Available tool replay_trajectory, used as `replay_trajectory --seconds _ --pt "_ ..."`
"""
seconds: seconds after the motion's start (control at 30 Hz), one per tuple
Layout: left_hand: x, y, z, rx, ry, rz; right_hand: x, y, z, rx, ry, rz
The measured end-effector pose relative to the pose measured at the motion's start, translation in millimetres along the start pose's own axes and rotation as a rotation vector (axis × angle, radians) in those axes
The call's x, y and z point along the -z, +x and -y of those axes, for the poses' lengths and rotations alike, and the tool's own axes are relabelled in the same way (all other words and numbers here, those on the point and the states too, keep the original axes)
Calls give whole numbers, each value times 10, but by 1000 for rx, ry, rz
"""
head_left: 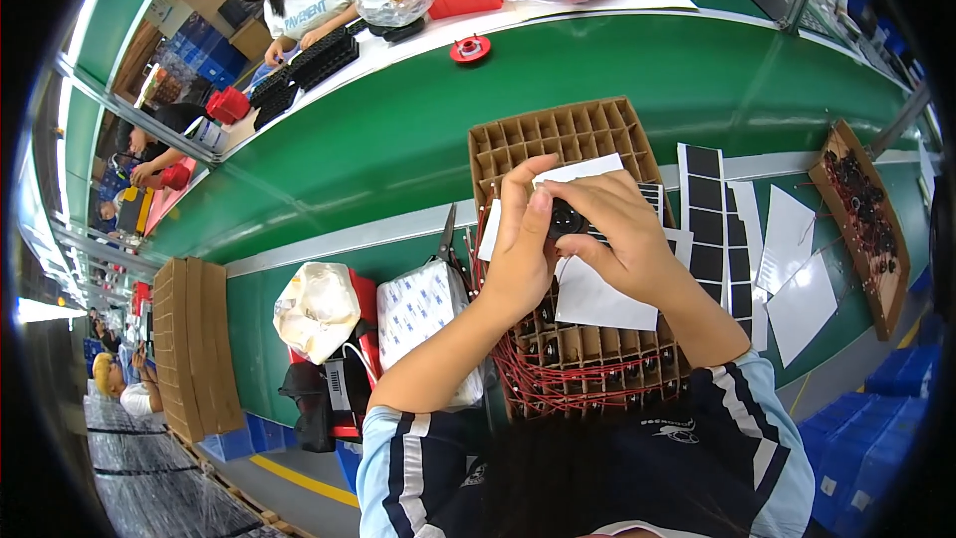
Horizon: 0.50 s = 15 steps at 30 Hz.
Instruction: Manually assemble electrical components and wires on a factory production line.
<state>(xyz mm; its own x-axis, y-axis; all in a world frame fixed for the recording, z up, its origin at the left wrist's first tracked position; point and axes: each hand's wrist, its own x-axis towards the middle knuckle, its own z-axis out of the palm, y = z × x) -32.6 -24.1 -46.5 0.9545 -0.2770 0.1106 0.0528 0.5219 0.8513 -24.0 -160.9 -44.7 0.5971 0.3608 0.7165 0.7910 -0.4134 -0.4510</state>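
Between my two hands, over a divided cardboard tray (550, 116), is a small round black part (566, 220). My left hand (523, 244) has its thumb and fingers closed at the part's left side. Curled over it from the right, my right hand (622, 234) pinches it with thumb and fingers. White sheets (603, 299) lie on the tray under my hands. In the tray's near compartments, red wires (543, 379) run to several small dark parts. My fingers hide some of the held part.
Scissors (447, 237) lie left of the tray, near a white printed packet (413, 304) and a white bag (317, 311). Strips of black squares (704, 194) and loose white sheets (802, 309) are on the right, before a cardboard box of wired parts (864, 219). A co-worker (299, 0) sits across the bench.
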Motion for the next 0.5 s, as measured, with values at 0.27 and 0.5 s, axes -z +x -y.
replay_trajectory --seconds 0.27,0.5 --pt "40 61 -38 -2 -18 22 7 8 37 -18 137 2" --pt "67 31 -14 -82 20 -33 -41 -34 37 -67 138 22"
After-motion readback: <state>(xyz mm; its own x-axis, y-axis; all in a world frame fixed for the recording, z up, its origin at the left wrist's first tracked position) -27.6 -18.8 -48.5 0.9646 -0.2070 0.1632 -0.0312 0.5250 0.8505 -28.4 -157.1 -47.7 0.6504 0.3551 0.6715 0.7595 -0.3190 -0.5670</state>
